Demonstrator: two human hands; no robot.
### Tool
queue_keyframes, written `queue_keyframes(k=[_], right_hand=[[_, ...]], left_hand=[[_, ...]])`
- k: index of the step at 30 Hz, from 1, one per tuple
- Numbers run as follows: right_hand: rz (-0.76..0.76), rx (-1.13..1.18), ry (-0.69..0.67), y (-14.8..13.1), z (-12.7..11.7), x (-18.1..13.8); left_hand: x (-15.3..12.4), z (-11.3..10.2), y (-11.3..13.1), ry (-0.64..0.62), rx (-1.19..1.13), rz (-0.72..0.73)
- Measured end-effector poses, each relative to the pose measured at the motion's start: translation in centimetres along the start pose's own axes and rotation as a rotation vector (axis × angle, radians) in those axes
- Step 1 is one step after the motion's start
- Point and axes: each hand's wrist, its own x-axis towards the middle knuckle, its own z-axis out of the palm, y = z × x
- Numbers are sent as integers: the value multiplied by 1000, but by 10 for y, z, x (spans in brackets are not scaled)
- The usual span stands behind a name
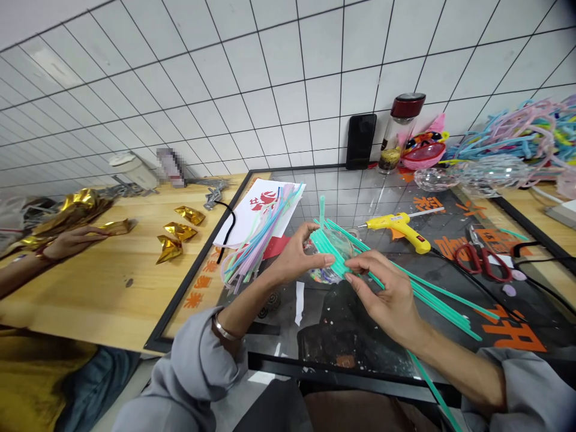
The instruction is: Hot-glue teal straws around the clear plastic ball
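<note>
Between my hands is a small flat piece of bright green plastic straws [328,247], laid side by side, with one end sticking up. My left hand [297,258] grips its left side, the thumb across the front. At its lower right corner, my right hand [389,294] pinches the green material with thumb and fingertips. Several long loose green straws [443,306] lie on the glass tabletop behind and under my right hand. One more green strand [434,387] hangs over the front edge. Below the held piece lies a crumpled clear plastic bag [319,276], partly hidden.
A yellow glue gun [398,225] and red-handled scissors [483,261] lie to the right. Pastel straws [265,234] rest on white paper [234,225]. A phone [360,141] and bottle [398,135] stand by the wall. At left, a co-worker's hand [72,243] holds gold foil.
</note>
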Motion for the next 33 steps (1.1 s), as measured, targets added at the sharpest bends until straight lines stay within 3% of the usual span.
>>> queue_keyframes(k=[18,33], right_hand=[[-7,-3,-13,0,2,-1],[-15,-14,-22,-2,6,-5]], left_hand=[[-5,2,14,-62,40,-71],[-5,7,12,-42,31,-56]])
